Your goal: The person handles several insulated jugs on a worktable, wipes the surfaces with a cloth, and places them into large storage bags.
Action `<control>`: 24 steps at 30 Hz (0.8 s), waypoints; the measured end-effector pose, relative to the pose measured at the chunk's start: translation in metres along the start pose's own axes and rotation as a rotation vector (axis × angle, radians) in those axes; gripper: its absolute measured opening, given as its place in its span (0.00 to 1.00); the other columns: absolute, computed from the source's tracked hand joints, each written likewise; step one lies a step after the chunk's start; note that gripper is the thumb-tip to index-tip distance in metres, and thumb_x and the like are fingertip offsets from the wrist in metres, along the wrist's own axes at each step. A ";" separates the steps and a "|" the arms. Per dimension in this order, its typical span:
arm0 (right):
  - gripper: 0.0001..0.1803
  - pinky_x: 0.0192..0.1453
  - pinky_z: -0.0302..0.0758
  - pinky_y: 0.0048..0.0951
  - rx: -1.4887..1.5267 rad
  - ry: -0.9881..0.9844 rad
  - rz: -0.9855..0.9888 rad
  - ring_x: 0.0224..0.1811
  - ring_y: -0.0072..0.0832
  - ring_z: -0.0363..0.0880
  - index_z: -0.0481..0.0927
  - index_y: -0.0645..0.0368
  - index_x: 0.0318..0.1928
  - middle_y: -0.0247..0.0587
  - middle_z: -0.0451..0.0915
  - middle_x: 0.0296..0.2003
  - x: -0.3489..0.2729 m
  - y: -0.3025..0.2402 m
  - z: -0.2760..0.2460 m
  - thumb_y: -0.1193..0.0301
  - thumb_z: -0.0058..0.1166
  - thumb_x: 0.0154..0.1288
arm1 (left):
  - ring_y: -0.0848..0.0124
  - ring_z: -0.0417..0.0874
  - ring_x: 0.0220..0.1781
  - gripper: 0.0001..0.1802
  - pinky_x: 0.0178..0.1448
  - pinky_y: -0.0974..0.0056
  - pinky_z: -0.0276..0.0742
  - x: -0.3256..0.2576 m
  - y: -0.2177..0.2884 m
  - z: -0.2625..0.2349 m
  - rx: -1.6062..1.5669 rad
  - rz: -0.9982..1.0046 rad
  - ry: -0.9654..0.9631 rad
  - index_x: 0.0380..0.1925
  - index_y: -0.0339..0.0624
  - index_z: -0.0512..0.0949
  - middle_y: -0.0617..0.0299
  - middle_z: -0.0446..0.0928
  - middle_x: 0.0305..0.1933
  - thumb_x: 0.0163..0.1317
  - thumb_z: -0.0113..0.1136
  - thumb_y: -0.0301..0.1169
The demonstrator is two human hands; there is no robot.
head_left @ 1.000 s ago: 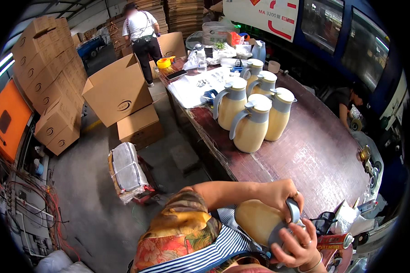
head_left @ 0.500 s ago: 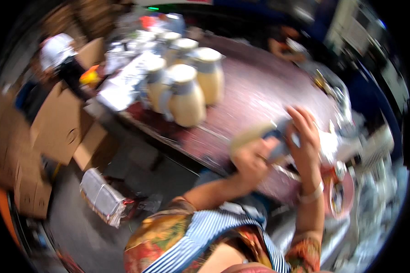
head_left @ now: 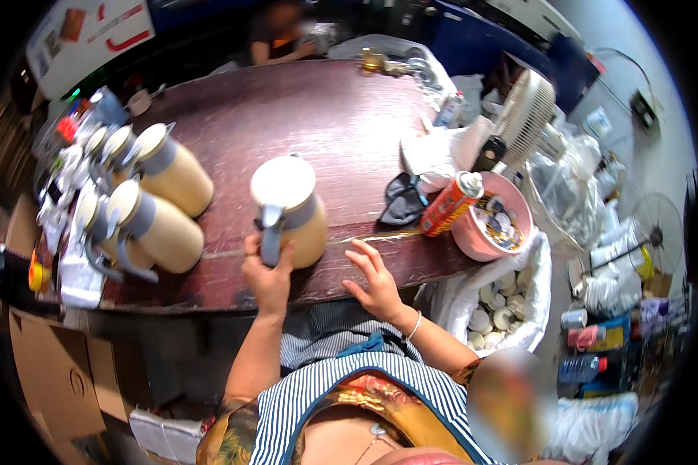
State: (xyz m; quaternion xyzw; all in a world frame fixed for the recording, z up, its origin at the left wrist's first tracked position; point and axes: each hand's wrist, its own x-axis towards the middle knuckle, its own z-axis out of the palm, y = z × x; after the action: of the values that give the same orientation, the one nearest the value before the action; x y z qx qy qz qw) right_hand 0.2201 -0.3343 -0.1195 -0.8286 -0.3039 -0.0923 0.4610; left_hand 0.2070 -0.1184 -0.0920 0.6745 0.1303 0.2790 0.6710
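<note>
A cream thermos jug [head_left: 306, 236] with a grey collar, grey handle and pale lid stands on the dark red table [head_left: 264, 101], close to its front edge. My left hand [head_left: 268, 271] is closed around the jug's handle. To the right of the jug, my right hand [head_left: 376, 280] hovers by the table edge, fingers spread and holding nothing. Several similar jugs [head_left: 159, 236] stand grouped on the table at the left.
At the right of the table are a pink bucket [head_left: 473, 238] of small parts, a red spray can [head_left: 451, 203], a black cloth [head_left: 402, 203] and a white fan [head_left: 526, 116]. Below hangs a sack [head_left: 537, 298] of round pieces. Another person [head_left: 281, 35] sits beyond the table.
The jug, tilted between both hands before, now stands upright on the table. My right hand has come off it, while my left hand grips the handle. The view has swung to the right.
</note>
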 end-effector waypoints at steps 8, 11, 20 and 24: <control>0.17 0.54 0.72 0.40 -0.492 0.848 0.003 0.48 0.44 0.76 0.74 0.62 0.50 0.48 0.78 0.46 0.056 0.039 -0.200 0.72 0.59 0.62 | 0.74 0.69 0.27 0.10 0.35 0.65 0.69 0.059 -0.020 -0.020 0.347 0.282 0.458 0.29 0.36 0.74 0.66 0.71 0.23 0.61 0.66 0.29; 0.35 0.56 0.73 0.43 -0.810 0.734 0.335 0.48 0.48 0.78 0.68 0.63 0.58 0.51 0.80 0.48 0.078 0.141 -0.283 0.60 0.66 0.55 | 0.67 0.74 0.45 0.23 0.51 0.62 0.71 0.056 -0.003 -0.007 0.275 0.355 0.362 0.51 0.35 0.70 0.58 0.73 0.45 0.61 0.67 0.32; 0.44 0.53 0.76 0.42 -0.523 0.475 0.617 0.48 0.49 0.82 0.71 0.62 0.55 0.54 0.83 0.43 0.115 0.244 -0.296 0.49 0.74 0.41 | 0.54 0.73 0.55 0.16 0.60 0.53 0.69 -0.024 0.014 -0.013 0.673 0.723 0.062 0.47 0.37 0.72 0.48 0.70 0.53 0.59 0.58 0.20; 0.36 0.47 0.78 0.41 -0.479 0.707 0.473 0.41 0.46 0.85 0.75 0.60 0.47 0.51 0.85 0.38 0.117 0.198 -0.286 0.51 0.75 0.42 | 0.55 0.74 0.52 0.13 0.54 0.54 0.73 -0.021 0.032 0.005 0.697 0.792 -0.048 0.43 0.39 0.74 0.52 0.73 0.49 0.56 0.60 0.19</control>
State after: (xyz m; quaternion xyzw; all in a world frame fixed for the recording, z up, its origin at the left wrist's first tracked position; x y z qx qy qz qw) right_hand 0.4663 -0.5973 -0.0495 -0.8757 0.0976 -0.3279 0.3408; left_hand 0.1863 -0.1362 -0.0650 0.8613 -0.0651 0.4358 0.2531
